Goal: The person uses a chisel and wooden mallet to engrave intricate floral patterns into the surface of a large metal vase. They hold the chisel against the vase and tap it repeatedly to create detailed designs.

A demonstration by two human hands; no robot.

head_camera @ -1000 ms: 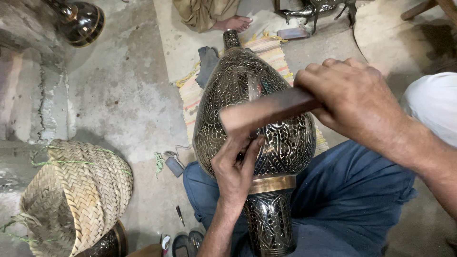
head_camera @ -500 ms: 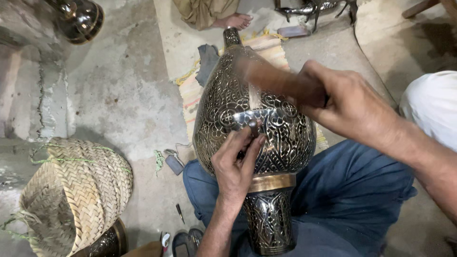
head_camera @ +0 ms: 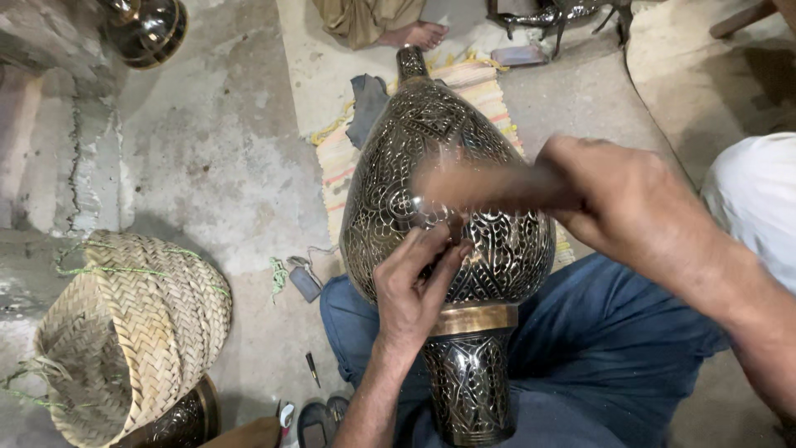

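Observation:
A large engraved metal vase [head_camera: 497,249], dark with silvery patterns and a brass band, lies across my lap with its neck pointing away. My left hand [head_camera: 414,286] rests on its belly, fingers pinched on a small chisel that is mostly hidden. My right hand [head_camera: 630,207] grips the handle of a wooden hammer [head_camera: 489,187], blurred by motion, just above the left fingers.
A woven straw basket [head_camera: 124,332] sits at the left over a dark metal pot [head_camera: 178,419]. A striped mat [head_camera: 497,99] lies under the vase's neck. Another person's bare foot [head_camera: 414,33] shows at the top. Small tools [head_camera: 311,369] lie on the concrete floor.
The hammer has swung: it was raised and tilted a second ago, and its head now comes down onto the spot by my left fingers. My left hand stays on the vase.

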